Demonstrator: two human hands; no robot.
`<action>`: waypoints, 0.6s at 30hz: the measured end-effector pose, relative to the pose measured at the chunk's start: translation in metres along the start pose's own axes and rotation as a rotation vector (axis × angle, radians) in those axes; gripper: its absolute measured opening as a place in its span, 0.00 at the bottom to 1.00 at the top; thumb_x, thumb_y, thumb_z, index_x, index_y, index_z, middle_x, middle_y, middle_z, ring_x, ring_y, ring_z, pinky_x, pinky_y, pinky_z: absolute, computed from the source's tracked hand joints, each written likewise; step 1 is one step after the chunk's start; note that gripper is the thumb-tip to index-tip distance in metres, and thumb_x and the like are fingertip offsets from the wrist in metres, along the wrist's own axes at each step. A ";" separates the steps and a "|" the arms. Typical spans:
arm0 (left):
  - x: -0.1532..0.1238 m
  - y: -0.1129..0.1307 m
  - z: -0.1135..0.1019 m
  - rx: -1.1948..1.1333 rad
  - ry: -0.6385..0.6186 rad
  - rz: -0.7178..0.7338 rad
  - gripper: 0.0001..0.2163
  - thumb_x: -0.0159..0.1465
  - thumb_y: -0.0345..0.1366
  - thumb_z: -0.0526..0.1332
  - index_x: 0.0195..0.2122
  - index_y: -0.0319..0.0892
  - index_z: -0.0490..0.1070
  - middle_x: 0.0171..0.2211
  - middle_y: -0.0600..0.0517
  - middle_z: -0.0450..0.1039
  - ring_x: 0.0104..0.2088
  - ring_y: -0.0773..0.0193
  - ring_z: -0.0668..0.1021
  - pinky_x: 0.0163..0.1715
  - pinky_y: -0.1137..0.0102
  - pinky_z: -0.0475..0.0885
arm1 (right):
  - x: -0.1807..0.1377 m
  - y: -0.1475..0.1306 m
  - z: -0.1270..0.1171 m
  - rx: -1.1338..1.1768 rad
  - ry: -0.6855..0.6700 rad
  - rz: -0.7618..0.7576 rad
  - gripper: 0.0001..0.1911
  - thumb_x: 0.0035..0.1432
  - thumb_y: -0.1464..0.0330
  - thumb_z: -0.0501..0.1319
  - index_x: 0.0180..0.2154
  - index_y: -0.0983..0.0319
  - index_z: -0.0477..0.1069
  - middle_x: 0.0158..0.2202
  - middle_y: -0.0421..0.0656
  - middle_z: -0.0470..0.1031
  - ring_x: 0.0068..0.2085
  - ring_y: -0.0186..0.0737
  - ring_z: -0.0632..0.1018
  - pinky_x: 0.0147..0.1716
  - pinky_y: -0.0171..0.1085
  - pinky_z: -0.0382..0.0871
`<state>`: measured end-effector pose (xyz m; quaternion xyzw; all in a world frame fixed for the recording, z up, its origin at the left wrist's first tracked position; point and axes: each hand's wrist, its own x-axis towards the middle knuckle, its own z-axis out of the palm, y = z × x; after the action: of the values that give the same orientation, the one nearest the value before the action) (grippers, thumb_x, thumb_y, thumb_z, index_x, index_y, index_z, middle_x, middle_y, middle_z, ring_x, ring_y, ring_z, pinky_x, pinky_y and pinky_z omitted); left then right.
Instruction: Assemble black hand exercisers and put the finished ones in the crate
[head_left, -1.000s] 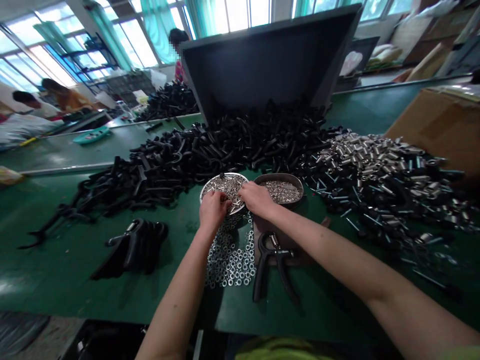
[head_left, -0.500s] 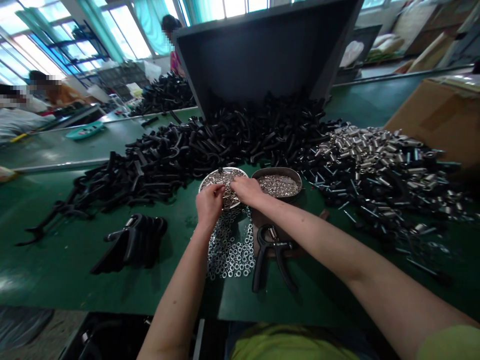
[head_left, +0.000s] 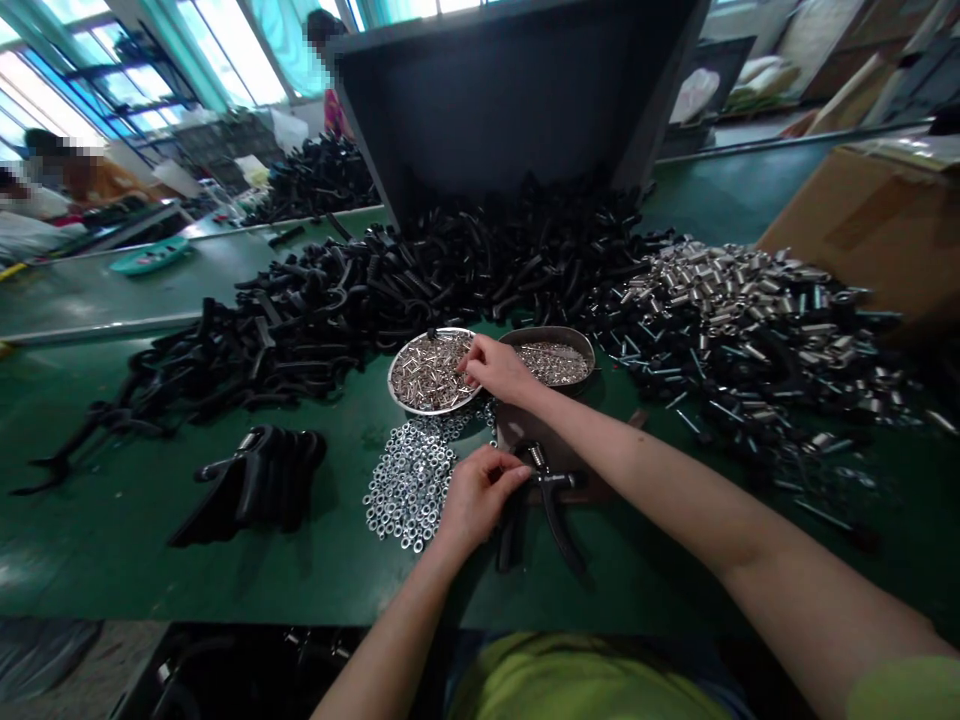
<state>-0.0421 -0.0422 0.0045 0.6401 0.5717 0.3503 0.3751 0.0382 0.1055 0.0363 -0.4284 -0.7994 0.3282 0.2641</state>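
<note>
Black plastic forms the hand grip (head_left: 561,525) at lower centre of the frame, beside the left hand (head_left: 474,497), whose thumb and finger come close together; whether they pinch anything I cannot tell. Shiny nuts (head_left: 409,480) lie left of that hand. Mid-frame, the right hand (head_left: 499,368) curls over the right edge of a round dish (head_left: 429,411) of pins (head_left: 426,372), its grasp unclear. Farther off, black handles (head_left: 360,290) are heaped before a grey bin (head_left: 517,100), upper centre
</note>
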 end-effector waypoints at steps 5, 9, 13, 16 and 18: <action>-0.002 0.001 0.008 0.180 -0.003 0.069 0.06 0.61 0.36 0.59 0.30 0.41 0.73 0.29 0.51 0.71 0.32 0.64 0.73 0.34 0.70 0.67 | -0.026 0.004 -0.007 0.172 -0.028 0.076 0.09 0.61 0.72 0.45 0.41 0.63 0.61 0.23 0.36 0.68 0.21 0.29 0.70 0.21 0.29 0.64; -0.007 -0.002 0.013 0.413 -0.018 0.255 0.08 0.64 0.34 0.55 0.33 0.41 0.73 0.32 0.49 0.71 0.35 0.62 0.73 0.35 0.70 0.67 | -0.068 0.014 -0.028 0.190 -0.112 0.101 0.07 0.57 0.68 0.54 0.34 0.64 0.68 0.19 0.34 0.64 0.18 0.28 0.67 0.18 0.29 0.60; -0.013 -0.001 0.015 0.704 -0.051 0.385 0.10 0.66 0.31 0.51 0.34 0.43 0.73 0.33 0.46 0.71 0.35 0.59 0.71 0.31 0.69 0.66 | -0.105 0.025 -0.042 0.121 -0.144 0.130 0.07 0.56 0.71 0.55 0.32 0.65 0.71 0.18 0.35 0.65 0.20 0.29 0.68 0.22 0.30 0.60; -0.016 0.005 0.013 0.803 -0.098 0.378 0.10 0.65 0.30 0.51 0.38 0.43 0.72 0.34 0.47 0.70 0.35 0.59 0.70 0.28 0.70 0.66 | -0.118 0.028 -0.042 -0.035 -0.135 0.101 0.08 0.58 0.73 0.53 0.38 0.64 0.70 0.22 0.36 0.70 0.23 0.30 0.71 0.26 0.30 0.62; -0.019 0.010 0.011 0.883 -0.132 0.371 0.10 0.65 0.30 0.51 0.42 0.44 0.71 0.36 0.48 0.70 0.36 0.60 0.71 0.28 0.71 0.68 | -0.119 0.029 -0.039 -0.120 -0.138 0.067 0.08 0.58 0.74 0.54 0.39 0.63 0.68 0.26 0.38 0.73 0.27 0.31 0.73 0.29 0.31 0.62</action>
<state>-0.0293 -0.0621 0.0075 0.8502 0.5168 0.0939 0.0342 0.1389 0.0272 0.0230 -0.4463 -0.8191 0.3172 0.1709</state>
